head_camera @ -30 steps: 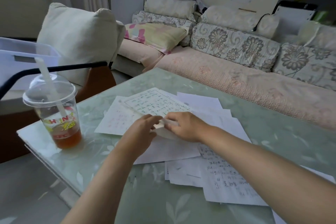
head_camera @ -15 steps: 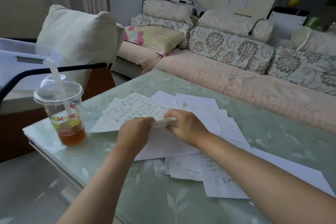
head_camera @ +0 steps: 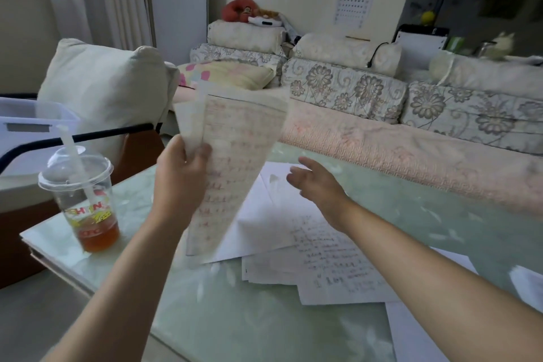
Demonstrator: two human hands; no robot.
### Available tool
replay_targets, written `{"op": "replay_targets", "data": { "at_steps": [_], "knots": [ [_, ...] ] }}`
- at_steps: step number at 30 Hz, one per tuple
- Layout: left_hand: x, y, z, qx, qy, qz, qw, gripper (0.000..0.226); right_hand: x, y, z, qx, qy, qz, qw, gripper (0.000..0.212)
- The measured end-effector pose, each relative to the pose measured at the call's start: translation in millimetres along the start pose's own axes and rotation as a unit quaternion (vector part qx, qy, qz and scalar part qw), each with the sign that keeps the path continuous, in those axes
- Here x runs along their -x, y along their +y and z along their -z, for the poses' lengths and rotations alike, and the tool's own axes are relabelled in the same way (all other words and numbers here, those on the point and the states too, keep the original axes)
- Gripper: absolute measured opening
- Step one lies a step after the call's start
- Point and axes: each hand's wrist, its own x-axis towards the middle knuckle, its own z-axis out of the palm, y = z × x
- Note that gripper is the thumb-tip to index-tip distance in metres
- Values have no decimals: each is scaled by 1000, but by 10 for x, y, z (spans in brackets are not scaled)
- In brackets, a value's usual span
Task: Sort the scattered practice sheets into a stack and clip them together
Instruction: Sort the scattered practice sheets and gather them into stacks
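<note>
My left hand (head_camera: 179, 173) grips a few practice sheets (head_camera: 235, 156) and holds them upright above the glass table (head_camera: 264, 326); the writing shows through the paper and the sheets are blurred. My right hand (head_camera: 316, 182) hovers open over the table, fingers spread, holding nothing. Beneath it several loose sheets (head_camera: 329, 261) lie overlapping on the table, some blank side up, some with handwriting. More paper (head_camera: 411, 332) lies at the lower right edge. No clip is visible.
A plastic cup of tea with a straw (head_camera: 85, 200) stands near the table's left corner. A chair with a cream cushion (head_camera: 108, 91) and a clear storage bin (head_camera: 26, 123) are to the left. A flowered sofa (head_camera: 382, 114) runs behind the table.
Both hands were pressed on sheets on the table. Now my left hand has lifted a few sheets upright, and my right hand has let go and opened.
</note>
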Motion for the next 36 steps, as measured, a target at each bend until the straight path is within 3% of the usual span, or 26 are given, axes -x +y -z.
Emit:
{"op": "replay_targets", "data": {
  "at_steps": [3, 8, 13, 15, 17, 21, 24, 26, 29, 31, 36],
  "knots": [
    [58, 83, -25, 76, -9, 117, 990, 15, 61, -244, 163, -42, -53, -10, 998, 54],
    [136, -170, -345, 29, -73, 243, 967, 9, 232, -258, 432, -15, -128, -123, 984, 39],
    [263, -597, -615, -132, -157, 239, 949, 8, 328, 249, 615, 229, 3, -176, 957, 56],
    [286, -729, -626, -198, -169, 249, 933, 28, 385, 454, 663, 246, -1, -202, 948, 58],
    [292, -825, -632, -259, -180, 244, 917, 27, 404, 638, 704, 260, 5, -208, 943, 61],
    [383, -887, -800, -247, -235, 205, 917, 9, 383, 784, 711, 310, 47, -197, 929, 72],
    [442, -870, -982, -234, -199, 134, 942, 9, 344, 766, 786, 364, 122, -211, 899, 71],
    [477, -857, -1105, -207, -145, 136, 958, 9, 300, 771, 880, 346, 172, -231, 893, 66],
    [554, -848, -1291, -177, -104, 167, 964, 12, 237, 794, 1001, 200, 181, -264, 926, 59],
    [582, -856, -1415, -183, -106, 171, 962, 16, 212, 767, 1076, 148, 176, -269, 935, 48],
    [601, -871, -1606, -184, -130, 177, 958, 27, 191, 788, 1141, 141, 121, -282, 941, 46]
  ]
}}
